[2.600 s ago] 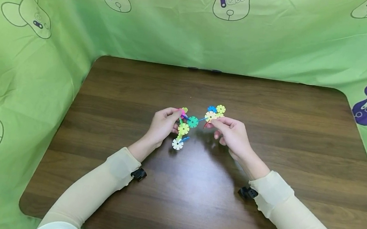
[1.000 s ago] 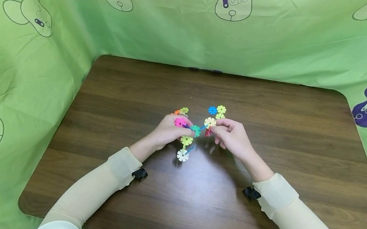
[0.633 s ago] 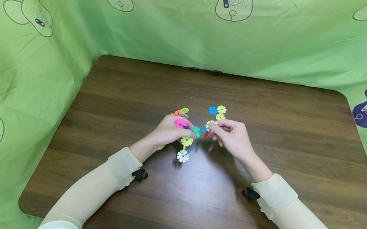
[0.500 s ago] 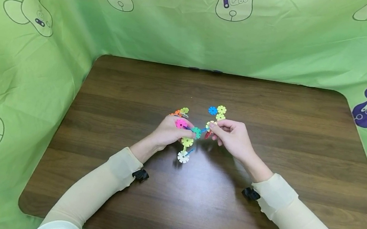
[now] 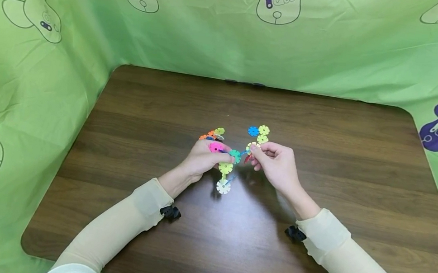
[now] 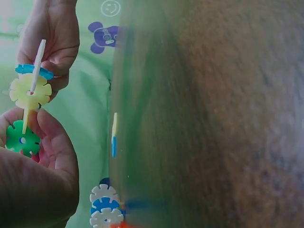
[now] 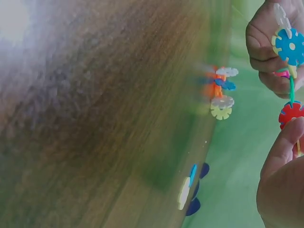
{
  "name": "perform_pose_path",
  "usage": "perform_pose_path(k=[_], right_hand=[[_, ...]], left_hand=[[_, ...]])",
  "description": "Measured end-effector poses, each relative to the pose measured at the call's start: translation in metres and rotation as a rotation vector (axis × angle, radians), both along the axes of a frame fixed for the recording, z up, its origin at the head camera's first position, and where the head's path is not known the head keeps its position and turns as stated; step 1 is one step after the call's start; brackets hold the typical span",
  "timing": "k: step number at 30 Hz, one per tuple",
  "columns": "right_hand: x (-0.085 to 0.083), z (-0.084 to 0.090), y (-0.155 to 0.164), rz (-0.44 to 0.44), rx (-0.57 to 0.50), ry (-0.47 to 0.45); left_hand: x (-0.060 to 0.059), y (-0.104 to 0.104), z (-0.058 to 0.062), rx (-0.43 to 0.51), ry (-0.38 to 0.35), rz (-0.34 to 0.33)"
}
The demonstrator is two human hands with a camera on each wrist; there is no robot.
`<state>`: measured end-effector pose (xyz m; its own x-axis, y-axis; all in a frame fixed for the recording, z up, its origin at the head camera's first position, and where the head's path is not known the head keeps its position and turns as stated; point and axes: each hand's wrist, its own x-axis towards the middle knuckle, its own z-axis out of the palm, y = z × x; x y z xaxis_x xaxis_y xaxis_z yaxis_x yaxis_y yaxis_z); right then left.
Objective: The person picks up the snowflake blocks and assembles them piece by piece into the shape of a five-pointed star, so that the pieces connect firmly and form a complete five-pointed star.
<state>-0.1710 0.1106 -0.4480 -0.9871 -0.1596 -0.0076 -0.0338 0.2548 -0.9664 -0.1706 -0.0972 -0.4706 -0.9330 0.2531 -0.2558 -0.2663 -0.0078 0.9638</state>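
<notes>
My left hand (image 5: pixel 203 155) grips a chain of notched plastic snowflake discs, with its thumb by a teal-green disc (image 5: pixel 235 156). A pink disc (image 5: pixel 216 147) shows over that hand. From the chain, a yellow-green disc (image 5: pixel 225 168) and a white disc (image 5: pixel 223 186) reach toward the person, with a blue disc edge-on beside the white one. My right hand (image 5: pixel 279 164) pinches a pale yellow disc (image 5: pixel 250 148) beside a red disc (image 7: pixel 290 114), its thumb right at the red rim in the right wrist view. A blue disc edge-on spans the space between the teal-green and pale yellow discs.
Behind the left hand lies a cluster of orange, blue, white and yellow-green discs (image 5: pixel 219 131). Beyond the right hand are a blue disc (image 5: pixel 253 131) and two yellow discs (image 5: pixel 263 130). The brown wooden table (image 5: pixel 165 102) is bordered by green cloth (image 5: pixel 197 43).
The left hand has shifted from pinching by the pink disc to gripping by the teal-green one. The chain has come slightly nearer the person and right. The right hand keeps its pinch.
</notes>
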Motion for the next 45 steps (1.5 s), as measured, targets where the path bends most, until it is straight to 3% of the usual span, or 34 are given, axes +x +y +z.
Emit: perform_pose_path(k=[7, 13, 19, 23, 27, 30, 33, 38, 45], right_hand=[[0.000, -0.008, 0.001, 0.005, -0.054, -0.032], [-0.003, -0.002, 0.004, 0.096, 0.006, -0.106], [-0.024, 0.000, 0.012, 0.088, 0.098, -0.114], [-0.049, -0.004, 0.025, 0.059, 0.279, -0.073], [-0.070, -0.012, 0.036, 0.062, 0.597, -0.029], [-0.078, -0.017, 0.040, 0.075, 0.801, 0.005], [-0.081, -0.021, 0.042, 0.090, 0.899, 0.019], [-0.083, -0.023, 0.041, 0.103, 0.924, 0.031], [-0.087, -0.025, 0.038, 0.124, 0.833, -0.026]], left_hand=[[0.000, 0.001, -0.002, -0.009, 0.005, -0.005], [0.003, -0.006, -0.004, -0.054, 0.009, -0.003], [0.003, -0.027, -0.001, 0.028, -0.007, 0.057], [0.003, -0.046, 0.000, 0.097, -0.024, 0.094], [0.004, -0.061, 0.000, 0.155, -0.050, 0.110], [0.005, -0.069, -0.001, 0.192, -0.073, 0.114], [0.006, -0.072, -0.001, 0.223, -0.090, 0.114], [0.006, -0.076, -0.002, 0.253, -0.100, 0.106], [0.006, -0.078, -0.002, 0.287, -0.084, 0.037]])
